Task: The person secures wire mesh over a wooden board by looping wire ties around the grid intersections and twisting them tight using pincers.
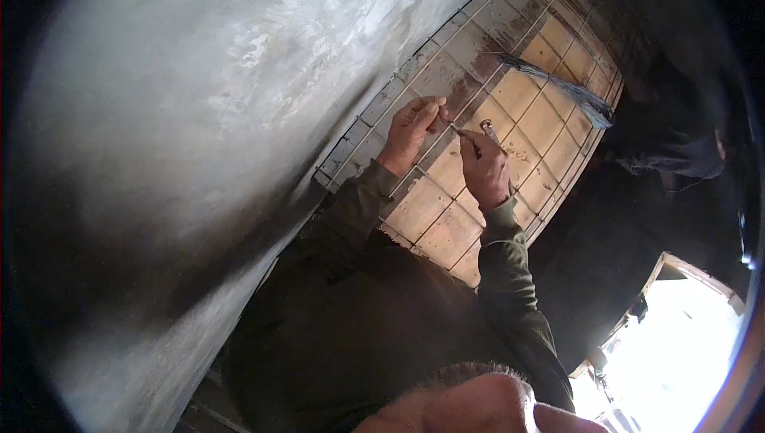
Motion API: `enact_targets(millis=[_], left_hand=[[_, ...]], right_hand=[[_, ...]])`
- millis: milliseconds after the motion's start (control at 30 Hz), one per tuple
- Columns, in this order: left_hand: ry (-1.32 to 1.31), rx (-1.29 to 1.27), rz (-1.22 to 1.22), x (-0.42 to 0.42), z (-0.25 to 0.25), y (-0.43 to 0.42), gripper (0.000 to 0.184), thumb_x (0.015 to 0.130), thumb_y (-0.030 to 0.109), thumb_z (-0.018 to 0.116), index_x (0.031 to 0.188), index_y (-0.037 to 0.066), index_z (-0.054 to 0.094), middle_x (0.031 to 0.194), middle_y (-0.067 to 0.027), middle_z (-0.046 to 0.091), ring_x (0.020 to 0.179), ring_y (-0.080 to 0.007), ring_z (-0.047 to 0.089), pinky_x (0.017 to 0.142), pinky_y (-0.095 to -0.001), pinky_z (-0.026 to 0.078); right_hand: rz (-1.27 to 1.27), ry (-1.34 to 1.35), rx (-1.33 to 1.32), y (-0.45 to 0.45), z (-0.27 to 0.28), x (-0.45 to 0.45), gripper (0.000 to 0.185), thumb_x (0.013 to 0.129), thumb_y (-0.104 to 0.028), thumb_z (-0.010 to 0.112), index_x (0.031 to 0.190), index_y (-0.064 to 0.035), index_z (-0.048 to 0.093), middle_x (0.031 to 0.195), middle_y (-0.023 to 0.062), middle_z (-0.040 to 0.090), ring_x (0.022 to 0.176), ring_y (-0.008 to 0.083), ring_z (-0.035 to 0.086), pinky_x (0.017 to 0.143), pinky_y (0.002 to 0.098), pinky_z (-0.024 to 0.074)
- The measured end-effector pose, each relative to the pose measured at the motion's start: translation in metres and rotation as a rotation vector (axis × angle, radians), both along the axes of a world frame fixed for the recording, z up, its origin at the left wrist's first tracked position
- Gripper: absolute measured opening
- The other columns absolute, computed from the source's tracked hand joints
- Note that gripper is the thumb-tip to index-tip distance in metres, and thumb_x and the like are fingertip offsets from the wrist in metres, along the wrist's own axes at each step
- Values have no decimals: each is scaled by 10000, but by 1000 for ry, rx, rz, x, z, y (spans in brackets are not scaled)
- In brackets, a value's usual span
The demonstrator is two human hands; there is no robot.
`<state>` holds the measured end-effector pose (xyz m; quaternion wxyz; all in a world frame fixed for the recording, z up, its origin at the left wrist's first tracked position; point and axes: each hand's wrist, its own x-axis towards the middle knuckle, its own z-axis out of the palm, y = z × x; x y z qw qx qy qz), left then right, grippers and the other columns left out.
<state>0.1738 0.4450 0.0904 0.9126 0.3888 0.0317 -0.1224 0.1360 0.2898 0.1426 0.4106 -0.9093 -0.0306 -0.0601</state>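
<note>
A metal wire grid [543,89] lies over light boards [498,106]. At one of its bars, my left hand [410,132] has its fingers pinched together; what they hold is too small to name. Close beside it on the right, my right hand [484,168] is closed around a slim tool, whose tip reaches the bar between the hands. The tool's metal end [488,128] shows above the fist. Farther up on the grid rests a bundle of thin wires [570,90].
A large pale, rough wall [215,90] runs along the left side of the grid. Someone in dark clothing [669,134] is at the right edge. Bright light comes through an opening [677,345] at the lower right.
</note>
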Motion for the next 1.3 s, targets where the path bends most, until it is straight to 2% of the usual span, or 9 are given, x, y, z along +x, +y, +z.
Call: enact_targets(millis=[67,200,400,500,700,800,867,1033,1300], left_hand=[[-84,293,2,-5,6,3,255,926,223,552,1081,25,594,897,-18,614,758,-80,540,675,-239,451],[-60,286,27,-12,1,1,239,916,201,568,1060,13,600,858,-26,616,724,-85,538,642,-235,447],[151,-176,-122,-29,-14,11,173,913,179,568,960,18,610,823,-27,618,707,-91,563,668,-242,481],[152,-247,-29,-37,-27,4,166,911,192,571,936,31,605,842,-27,622,719,-89,572,682,-243,493],[174,-289,164,-31,-38,-2,191,906,215,581,972,36,601,874,-38,619,715,-87,551,659,-248,473],[325,63,63,-16,-28,5,271,873,248,621,1003,11,602,890,-68,628,718,-106,543,678,-274,473],[-124,1010,290,-3,-54,15,319,834,238,638,1035,-7,598,924,-121,640,750,-190,584,723,-331,480],[-319,1365,429,15,-63,34,271,821,186,607,1019,0,610,958,-173,639,851,-302,614,771,-385,480],[-184,1567,292,34,-81,33,261,852,235,535,950,19,644,915,-177,647,886,-331,612,791,-395,484]], right_hand=[[4,-47,-120,-3,-2,-5,151,821,-160,613,908,-49,669,781,157,637,638,296,620,561,370,480],[10,-73,-124,-3,-1,-10,152,806,-167,619,905,-66,676,807,139,647,653,298,625,575,380,483],[107,61,-32,-10,8,-23,153,803,-137,608,900,-40,677,790,161,657,673,294,647,591,361,500],[107,55,-17,-9,6,-23,180,830,-159,616,924,-18,680,698,138,635,589,175,600,547,300,461],[227,-9,-185,-17,-18,-2,149,798,-170,599,879,-62,663,743,151,633,648,327,612,565,386,488],[217,-76,-275,-18,-10,23,164,803,-193,577,903,-91,659,747,145,629,660,322,610,569,410,485],[214,-108,-345,-20,-23,48,169,792,-184,557,908,-122,662,734,136,622,677,323,614,576,436,485],[282,-72,-726,-24,-70,109,148,794,-216,580,896,-173,677,786,86,623,711,306,623,586,434,488],[517,-129,-685,-24,-101,158,158,780,-177,564,881,-171,685,780,91,622,742,295,632,595,422,497]])
